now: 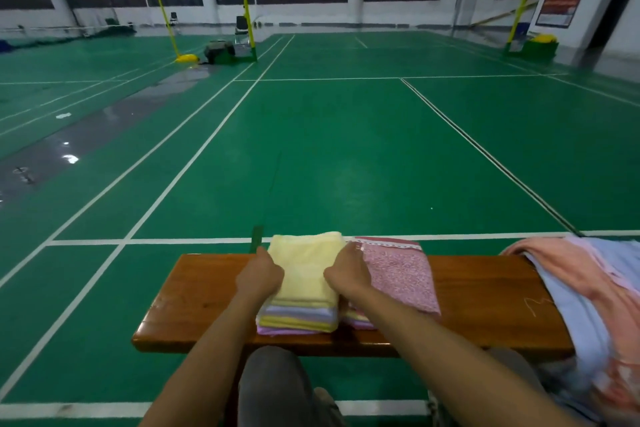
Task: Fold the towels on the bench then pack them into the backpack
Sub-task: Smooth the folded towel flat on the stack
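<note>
On the wooden bench (485, 291), the left hand (260, 276) and right hand (348, 272) grip the 2 sides of a folded yellow towel (306, 267) topping a stack, fingers curled on its edges. A folded pink towel (401, 274) touches its right side, with unfolded towels (588, 288) heaped far right. Beyond lies a green court (329, 149) with yellow net posts (247, 10).

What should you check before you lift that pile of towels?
1. Left hand on the stack's left side: ok.
2. Right hand on its right side: ok.
3. Stack of folded towels lying neat on the bench: ok.
4. Pink towel folded beside the stack: ok.
5. Pile of loose towels at the right end folded: not ok.
6. Backpack open and close by: cannot tell, none in view.
</note>
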